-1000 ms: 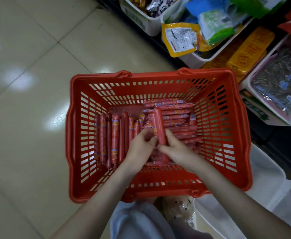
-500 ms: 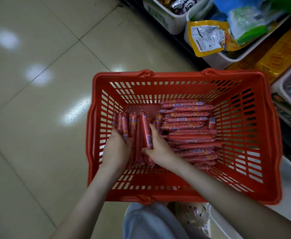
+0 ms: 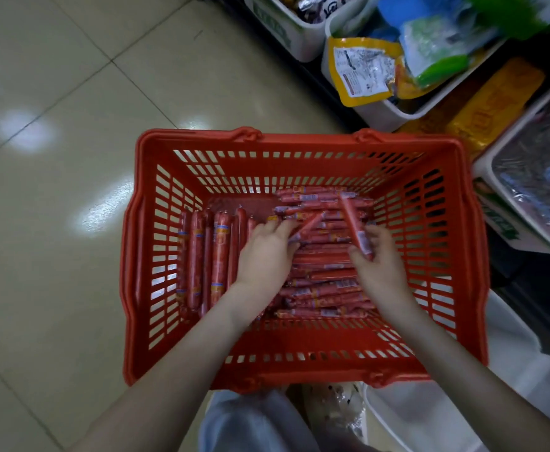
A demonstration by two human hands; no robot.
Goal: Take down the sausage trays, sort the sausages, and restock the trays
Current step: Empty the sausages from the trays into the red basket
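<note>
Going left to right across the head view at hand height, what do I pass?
Floor → basket wall → lengthwise sausages → left hand → sausage pile → right hand → shelf tray.

**Basket of sausages on the floor beside shelf bins**

A basket (image 3: pixel 299 140) sits on the floor (image 3: pixel 55 223) before the person. Inside it, a row of sausages (image 3: pixel 214 256) lies lengthwise on the left and a pile of sausages (image 3: pixel 325 288) lies crosswise on the right. The left hand (image 3: pixel 263 256) rests between them. The right hand (image 3: pixel 381 262) is over the pile, holding a tilted sausage (image 3: pixel 353 223). Shelf bins (image 3: pixel 391 115) stand behind and to the right.
</note>
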